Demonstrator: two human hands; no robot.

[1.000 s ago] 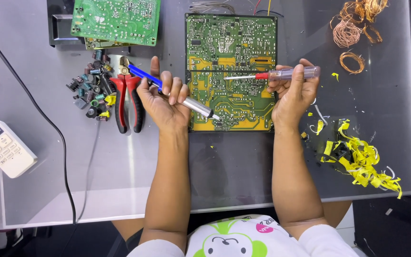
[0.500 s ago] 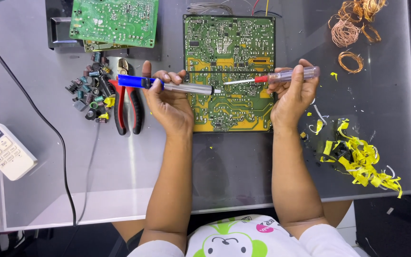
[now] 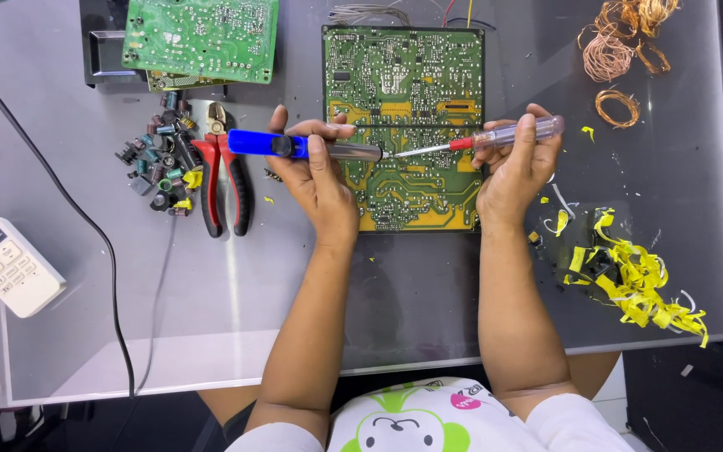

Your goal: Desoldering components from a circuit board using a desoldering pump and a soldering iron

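A green and yellow circuit board [image 3: 403,75] lies solder side up on the grey table. My left hand [image 3: 315,180] grips a blue-handled soldering iron [image 3: 269,144], held level with its metal tip over the board's middle. My right hand [image 3: 516,167] holds a screwdriver with a clear handle and red collar [image 3: 508,134], its shaft pointing left. The two tips meet at about the same spot on the board.
Red-handled pliers [image 3: 223,176] and a pile of loose capacitors [image 3: 161,159] lie left of my left hand. A second green board [image 3: 202,38] rests on a black box at the back left. Copper wire coils [image 3: 617,50], yellow tape scraps [image 3: 629,268], a white remote [image 3: 6,264] and a black cable [image 3: 85,226] are around.
My left hand has swung the soldering iron from a diagonal pointing down-right to level, bringing its tip up to the screwdriver's tip. My right hand has barely moved.
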